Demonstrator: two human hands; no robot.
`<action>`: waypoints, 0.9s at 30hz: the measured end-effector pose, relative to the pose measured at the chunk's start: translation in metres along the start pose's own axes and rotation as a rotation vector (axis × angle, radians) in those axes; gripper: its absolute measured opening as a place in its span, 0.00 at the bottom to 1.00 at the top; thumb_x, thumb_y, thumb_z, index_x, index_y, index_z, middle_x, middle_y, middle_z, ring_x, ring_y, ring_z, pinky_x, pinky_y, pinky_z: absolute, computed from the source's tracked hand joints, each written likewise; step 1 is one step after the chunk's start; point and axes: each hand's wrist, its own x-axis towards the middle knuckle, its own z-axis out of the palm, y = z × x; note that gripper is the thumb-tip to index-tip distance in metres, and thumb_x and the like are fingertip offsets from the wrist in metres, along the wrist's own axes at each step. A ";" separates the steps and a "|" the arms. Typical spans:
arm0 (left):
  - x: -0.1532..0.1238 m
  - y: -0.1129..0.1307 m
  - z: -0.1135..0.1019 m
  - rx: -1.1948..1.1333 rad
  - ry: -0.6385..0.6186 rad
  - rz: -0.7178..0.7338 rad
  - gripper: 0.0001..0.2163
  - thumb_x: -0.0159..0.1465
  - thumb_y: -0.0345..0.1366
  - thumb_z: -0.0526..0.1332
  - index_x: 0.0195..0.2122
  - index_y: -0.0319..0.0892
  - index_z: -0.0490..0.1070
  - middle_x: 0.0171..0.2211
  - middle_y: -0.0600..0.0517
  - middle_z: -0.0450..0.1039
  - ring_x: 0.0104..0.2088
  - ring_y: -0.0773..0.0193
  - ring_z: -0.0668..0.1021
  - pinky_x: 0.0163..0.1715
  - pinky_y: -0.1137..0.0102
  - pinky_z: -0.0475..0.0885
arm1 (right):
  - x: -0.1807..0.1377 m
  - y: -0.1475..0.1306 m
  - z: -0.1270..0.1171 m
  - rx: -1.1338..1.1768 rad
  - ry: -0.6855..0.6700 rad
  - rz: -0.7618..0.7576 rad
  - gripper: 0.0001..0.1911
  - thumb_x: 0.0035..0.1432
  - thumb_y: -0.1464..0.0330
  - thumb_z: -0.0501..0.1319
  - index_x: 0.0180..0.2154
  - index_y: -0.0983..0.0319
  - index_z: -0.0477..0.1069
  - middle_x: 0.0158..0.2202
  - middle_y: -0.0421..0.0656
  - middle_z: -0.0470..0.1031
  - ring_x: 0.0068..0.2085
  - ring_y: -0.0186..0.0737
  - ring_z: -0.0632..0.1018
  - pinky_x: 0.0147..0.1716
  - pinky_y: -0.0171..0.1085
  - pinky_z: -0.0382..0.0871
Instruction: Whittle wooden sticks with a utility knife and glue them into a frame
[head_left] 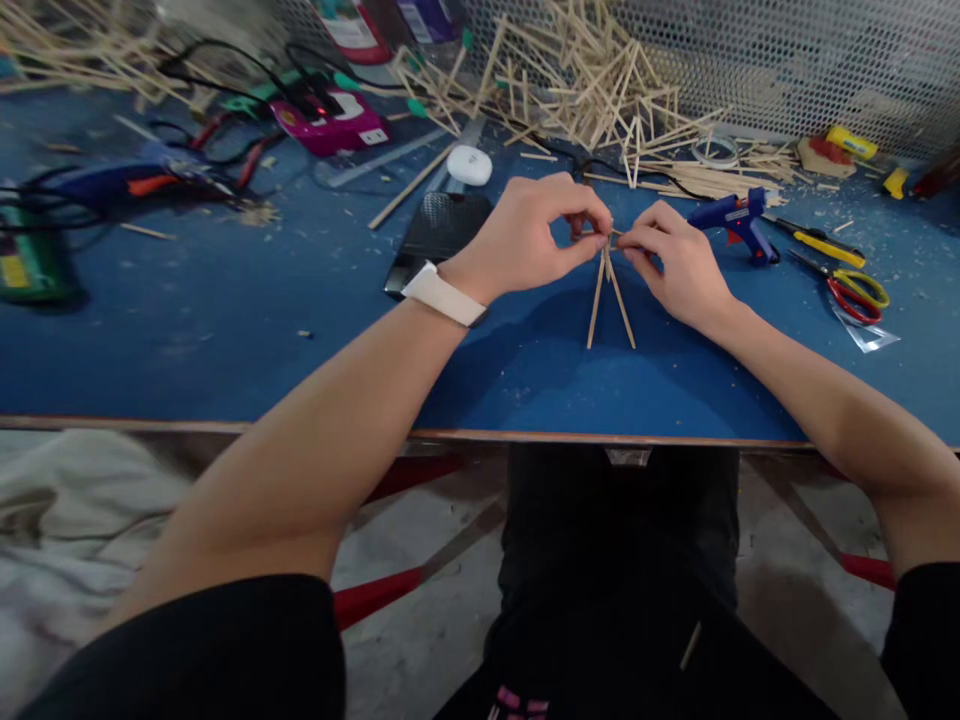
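A small frame of thin wooden sticks (616, 290) stands on the blue table, its legs spreading apart toward me. My left hand (541, 238), with a white band on the wrist, pinches the top of this frame between thumb and fingers. From the other side, my right hand (673, 258) closes its fingertips on a short wooden stick (621, 236) that meets the frame's top. My fingers partly hide the joint, so how the pieces touch there is unclear. Just beyond my right hand lies a blue glue gun (733, 222).
Scissors (851, 290) and a yellow-handled tool (825, 243) lie at right. Behind my hands is a heap of sticks (592, 85) against a perforated metal panel (787, 60). A black phone-like slab (439, 235), white case (469, 165) and magenta power strip (330, 120) sit left.
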 end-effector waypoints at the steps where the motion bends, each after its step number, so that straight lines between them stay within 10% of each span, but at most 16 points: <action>1: 0.000 0.001 0.000 -0.007 0.005 -0.005 0.11 0.79 0.53 0.73 0.47 0.53 0.87 0.43 0.44 0.91 0.48 0.45 0.90 0.54 0.49 0.91 | 0.000 0.001 0.000 0.004 0.004 -0.004 0.14 0.89 0.64 0.60 0.58 0.53 0.86 0.58 0.52 0.82 0.56 0.59 0.87 0.59 0.62 0.88; 27: 0.000 -0.002 0.004 0.047 0.040 0.003 0.10 0.82 0.53 0.71 0.49 0.55 0.86 0.47 0.45 0.91 0.47 0.46 0.90 0.57 0.48 0.88 | -0.001 0.005 0.004 0.005 0.017 -0.013 0.13 0.89 0.65 0.61 0.60 0.52 0.86 0.57 0.51 0.81 0.54 0.58 0.87 0.57 0.63 0.89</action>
